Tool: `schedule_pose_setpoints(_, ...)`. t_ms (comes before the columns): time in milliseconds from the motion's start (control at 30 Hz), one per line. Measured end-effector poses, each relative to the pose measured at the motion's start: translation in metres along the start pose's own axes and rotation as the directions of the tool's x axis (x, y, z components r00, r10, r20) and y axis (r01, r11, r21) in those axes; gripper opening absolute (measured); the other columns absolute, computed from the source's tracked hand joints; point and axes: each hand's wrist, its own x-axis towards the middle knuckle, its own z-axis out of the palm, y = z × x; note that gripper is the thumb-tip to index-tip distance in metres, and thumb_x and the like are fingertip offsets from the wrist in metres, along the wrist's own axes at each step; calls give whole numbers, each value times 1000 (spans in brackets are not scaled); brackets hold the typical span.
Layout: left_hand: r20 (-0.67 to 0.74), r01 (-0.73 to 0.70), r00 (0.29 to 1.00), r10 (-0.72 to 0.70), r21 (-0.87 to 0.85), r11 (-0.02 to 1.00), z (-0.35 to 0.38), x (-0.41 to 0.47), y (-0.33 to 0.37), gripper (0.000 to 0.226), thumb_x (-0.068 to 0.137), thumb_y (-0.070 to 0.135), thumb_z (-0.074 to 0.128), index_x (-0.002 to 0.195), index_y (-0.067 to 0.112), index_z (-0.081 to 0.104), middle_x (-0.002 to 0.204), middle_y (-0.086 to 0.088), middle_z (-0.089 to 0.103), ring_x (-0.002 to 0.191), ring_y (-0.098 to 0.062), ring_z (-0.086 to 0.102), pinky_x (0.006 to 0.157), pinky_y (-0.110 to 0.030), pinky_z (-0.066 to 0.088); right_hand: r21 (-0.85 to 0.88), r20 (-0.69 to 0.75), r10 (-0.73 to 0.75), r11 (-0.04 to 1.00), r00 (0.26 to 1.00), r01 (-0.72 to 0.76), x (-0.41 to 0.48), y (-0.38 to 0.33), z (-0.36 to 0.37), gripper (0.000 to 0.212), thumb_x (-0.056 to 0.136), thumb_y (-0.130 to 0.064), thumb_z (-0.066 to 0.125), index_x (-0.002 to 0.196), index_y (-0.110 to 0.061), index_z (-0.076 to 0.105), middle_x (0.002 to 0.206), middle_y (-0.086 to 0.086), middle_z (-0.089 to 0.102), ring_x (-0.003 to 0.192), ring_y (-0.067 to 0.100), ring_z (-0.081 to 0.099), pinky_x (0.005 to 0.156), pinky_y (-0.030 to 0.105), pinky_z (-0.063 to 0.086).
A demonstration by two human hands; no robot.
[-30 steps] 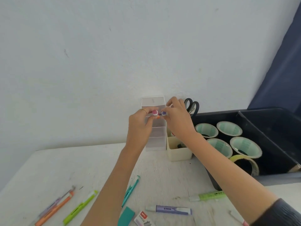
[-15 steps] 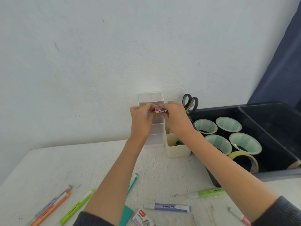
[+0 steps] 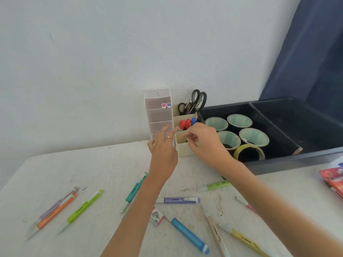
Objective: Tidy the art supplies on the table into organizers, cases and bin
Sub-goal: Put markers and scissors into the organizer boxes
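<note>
A tall white tiered organizer [image 3: 158, 101] stands against the wall; a pink-capped marker [image 3: 163, 105] and a purple-capped marker [image 3: 169, 105] stick up from its top tier. My left hand [image 3: 163, 147] hovers in front of its lower tiers, fingers spread and empty. My right hand [image 3: 206, 143] is beside it, in front of the cream organizer [image 3: 185, 149], fingers loosely curled with nothing in them. Loose on the table lie a purple highlighter [image 3: 181, 200], a blue highlighter [image 3: 189, 232], a green highlighter [image 3: 213, 186], a teal pen [image 3: 134, 191] and a lime pen [image 3: 83, 210].
The cream organizer holds scissors [image 3: 198, 100] and red and blue markers [image 3: 185, 124]. A dark bin [image 3: 278, 160] at right holds several tape rolls [image 3: 254, 136]. An orange pen [image 3: 55, 214], a yellow highlighter [image 3: 245, 240], a staples box [image 3: 156, 217] and a red packet [image 3: 332, 179] lie around.
Both hands let go of the pink and purple markers in the organizer's top tier and dropped lower, toward the table. The view tilted down, showing more of the table.
</note>
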Motion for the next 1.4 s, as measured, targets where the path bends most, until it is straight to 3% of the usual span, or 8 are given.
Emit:
schedule_pose_setpoints(233,234,25,972,0,-102,995,7,-66,6,25,92,21,56,117,26,59,117,11,55,112,-5,47,80,-17,14,-321,400,261,938,879,-133,-79,12,17,41,92,1,48,130,-15,52,130,3,50,114,18,52,97,28,44)
schedule_pose_setpoints(400,442,46,897,12,-120,992,3,-91,6,26,88,35,62,110,22,67,109,9,62,105,-7,51,87,-20,24,-593,453,364,805,814,-29,-122,23,15,58,86,2,57,139,-8,35,137,9,40,128,23,35,106,30,33)
schedule_pose_setpoints(567,500,38,865,35,-134,990,2,-107,14,24,86,21,66,109,15,68,104,1,63,98,-14,55,88,-26,41,-613,366,311,790,877,-24,-137,32,7,46,91,-1,47,135,-11,42,129,6,46,120,21,36,101,29,31)
schedule_pose_setpoints(767,376,94,927,-16,-189,978,-8,-107,26,20,88,17,63,108,21,61,101,12,61,93,2,57,81,-7,42,-360,263,301,912,917,-196,-143,25,-1,42,100,-25,36,142,-21,37,115,-3,48,86,9,51,73,20,44)
schedule_pose_setpoints(867,303,119,952,-38,-256,959,-20,-98,29,31,88,16,63,116,28,57,97,20,51,85,19,48,74,0,39,-189,204,267,955,942,-230,-139,17,0,32,98,-24,45,129,-22,51,114,-8,55,92,7,55,75,13,43)
schedule_pose_setpoints(1067,127,177,983,-135,-429,886,-53,-73,30,19,85,25,67,101,29,59,92,21,53,82,3,57,68,-10,49,165,-76,248,958,966,-233,-110,-12,-4,10,80,-15,73,89,-16,72,90,-7,57,78,8,57,66,15,51)
schedule_pose_setpoints(1200,-15,195,971,-239,-531,825,-75,-53,30,13,87,21,65,99,23,60,91,11,61,79,-2,60,64,-4,45,404,-130,371,867,919,-293,-84,-26,-9,15,77,-10,74,82,-22,66,89,-10,63,82,6,60,69,16,52)
schedule_pose_setpoints(1400,-179,117,937,-299,-648,753,-105,-16,22,18,83,14,70,84,28,59,81,17,64,78,1,63,68,-8,47,758,37,414,582,910,-295,-36,-36,-20,9,84,-4,65,92,-8,67,88,8,71,73,18,68,69,24,55)
